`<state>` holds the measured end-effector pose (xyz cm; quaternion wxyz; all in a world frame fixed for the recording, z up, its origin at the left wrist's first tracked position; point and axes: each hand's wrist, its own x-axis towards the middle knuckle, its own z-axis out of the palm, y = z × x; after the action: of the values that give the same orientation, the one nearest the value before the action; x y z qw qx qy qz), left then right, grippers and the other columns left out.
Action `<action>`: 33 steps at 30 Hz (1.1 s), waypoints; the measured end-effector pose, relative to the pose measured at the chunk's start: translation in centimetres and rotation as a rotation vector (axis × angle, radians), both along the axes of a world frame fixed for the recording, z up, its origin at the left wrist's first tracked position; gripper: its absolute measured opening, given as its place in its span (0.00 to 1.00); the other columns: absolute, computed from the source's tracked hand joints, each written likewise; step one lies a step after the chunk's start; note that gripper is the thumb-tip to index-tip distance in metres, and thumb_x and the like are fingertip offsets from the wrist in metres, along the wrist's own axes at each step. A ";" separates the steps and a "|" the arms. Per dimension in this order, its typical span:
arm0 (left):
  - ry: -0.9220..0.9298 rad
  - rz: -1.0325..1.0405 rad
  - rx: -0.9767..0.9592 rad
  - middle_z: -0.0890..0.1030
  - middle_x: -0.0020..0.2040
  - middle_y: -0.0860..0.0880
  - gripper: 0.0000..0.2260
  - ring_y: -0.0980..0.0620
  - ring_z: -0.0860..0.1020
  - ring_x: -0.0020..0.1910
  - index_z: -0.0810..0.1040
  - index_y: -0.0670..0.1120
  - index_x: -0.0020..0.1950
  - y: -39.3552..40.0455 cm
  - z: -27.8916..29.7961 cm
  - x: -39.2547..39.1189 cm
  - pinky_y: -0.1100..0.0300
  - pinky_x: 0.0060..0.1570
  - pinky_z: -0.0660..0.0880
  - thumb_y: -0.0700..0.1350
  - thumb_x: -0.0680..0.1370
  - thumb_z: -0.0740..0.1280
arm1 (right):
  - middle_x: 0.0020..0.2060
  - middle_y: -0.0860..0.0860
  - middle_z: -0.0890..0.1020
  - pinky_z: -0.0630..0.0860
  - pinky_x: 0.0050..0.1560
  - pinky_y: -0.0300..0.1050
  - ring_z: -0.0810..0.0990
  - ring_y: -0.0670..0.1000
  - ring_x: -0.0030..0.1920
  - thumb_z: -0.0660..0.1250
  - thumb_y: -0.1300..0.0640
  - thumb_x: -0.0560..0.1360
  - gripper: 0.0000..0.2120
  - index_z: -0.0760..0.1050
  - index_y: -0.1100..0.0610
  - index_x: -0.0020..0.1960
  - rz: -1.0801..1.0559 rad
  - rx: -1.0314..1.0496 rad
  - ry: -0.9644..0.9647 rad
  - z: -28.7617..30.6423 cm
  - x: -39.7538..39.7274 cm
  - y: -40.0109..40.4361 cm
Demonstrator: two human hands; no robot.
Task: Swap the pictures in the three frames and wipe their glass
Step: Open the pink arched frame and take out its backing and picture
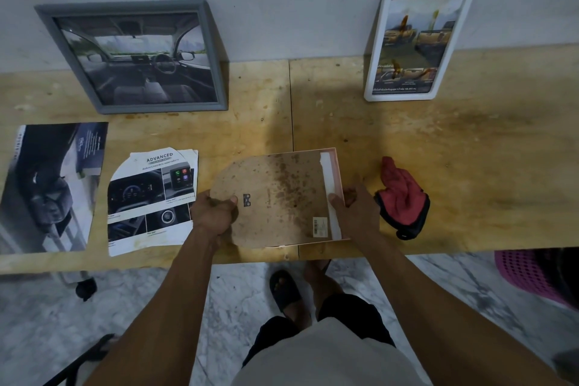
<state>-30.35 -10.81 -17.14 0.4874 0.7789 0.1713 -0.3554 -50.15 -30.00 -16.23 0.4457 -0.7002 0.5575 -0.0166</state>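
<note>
Your left grip point(216, 213) pinches the backing board point(275, 197), your right grip point(354, 207) clamps the pink frame point(338, 178), face down at the table point(470, 150) edge. Tug crookedly and the glass, unseen beneath, could slide off onto the floor point(94, 316).

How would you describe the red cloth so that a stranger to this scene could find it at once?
Start at the wooden table against the wall. Near its front edge, just beyond the right hand, lies the red cloth. It is the only crumpled, soft thing there, red with dark trim; everything else is flat.
</note>
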 end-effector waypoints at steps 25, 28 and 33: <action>0.066 -0.029 -0.054 0.82 0.51 0.42 0.11 0.40 0.80 0.46 0.75 0.42 0.60 0.4 2.0 0.6 0.37 0.52 0.76 0.36 0.79 0.69 | 0.46 0.50 0.80 0.73 0.46 0.45 0.80 0.52 0.47 0.74 0.56 0.73 0.17 0.74 0.59 0.58 -0.052 0.026 -0.049 0.4 -0.1 0.4; 0.027 -0.016 -0.026 0.82 0.52 0.41 0.11 0.42 0.81 0.43 0.75 0.42 0.60 0.2 2.0 0.3 0.50 0.42 0.82 0.35 0.79 0.69 | 0.49 0.52 0.81 0.72 0.46 0.45 0.79 0.52 0.47 0.74 0.55 0.73 0.18 0.74 0.59 0.59 -0.055 0.018 -0.037 0.3 0.0 0.5; -0.021 0.024 0.028 0.81 0.54 0.43 0.15 0.40 0.81 0.55 0.76 0.40 0.62 0.2 1.7 0.3 0.42 0.59 0.78 0.35 0.76 0.72 | 0.49 0.52 0.82 0.77 0.48 0.48 0.81 0.53 0.49 0.74 0.55 0.73 0.18 0.74 0.58 0.60 -0.057 0.021 -0.011 0.4 0.1 0.5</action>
<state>-30.05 -10.58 -15.44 0.4824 0.7874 0.1805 -0.3387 -50.05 -29.55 -15.88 0.4554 -0.6792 0.5750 -0.0271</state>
